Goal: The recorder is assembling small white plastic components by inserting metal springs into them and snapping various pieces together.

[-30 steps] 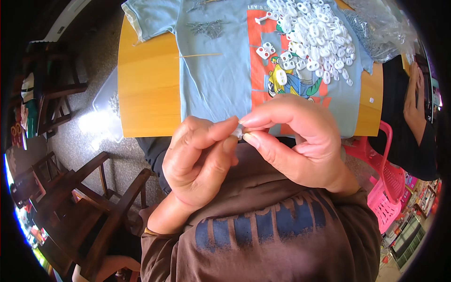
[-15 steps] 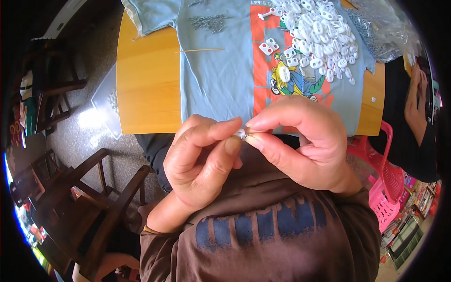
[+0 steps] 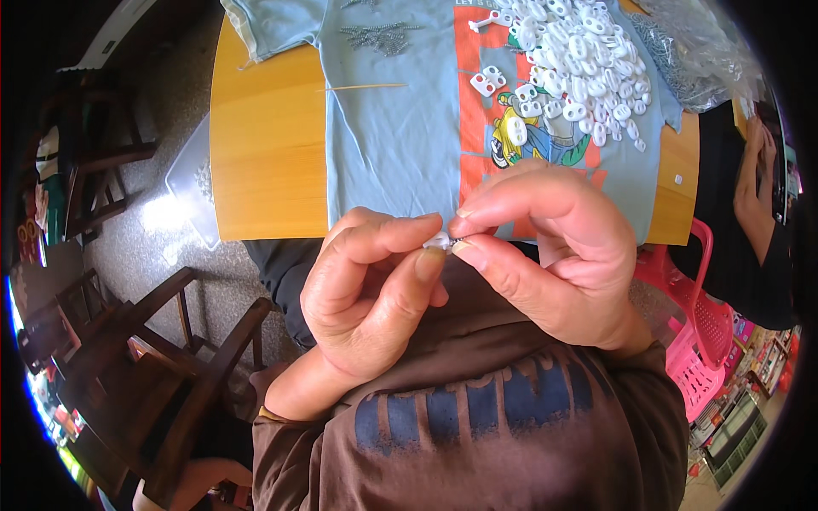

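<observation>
Close to the table's near edge, my left hand (image 3: 371, 294) pinches a small white plastic piece (image 3: 440, 241) between thumb and forefinger. It looks like a cord lock, mostly covered by my fingers. My right hand (image 3: 558, 255), also closed in a pinch, grips a tiny dark metal part (image 3: 456, 242), apparently a spring, against the piece's right end. How deep that part sits in the piece I cannot tell. Beyond my hands lies a heap of similar white cord locks (image 3: 588, 68) on a light blue T-shirt (image 3: 383, 153). A few lie apart from the heap.
Small metal springs (image 3: 379, 39) and a thin wooden stick (image 3: 362, 87) rest on the shirt, which covers a wooden table (image 3: 264, 153). Clear plastic bags (image 3: 699, 51) are at the far right. Another person's hand (image 3: 754, 166) shows beside a pink chair (image 3: 703, 289).
My right fingertips have drawn slightly right from the white piece, so more of it and of the dark metal part shows. My left hand has shifted slightly right.
</observation>
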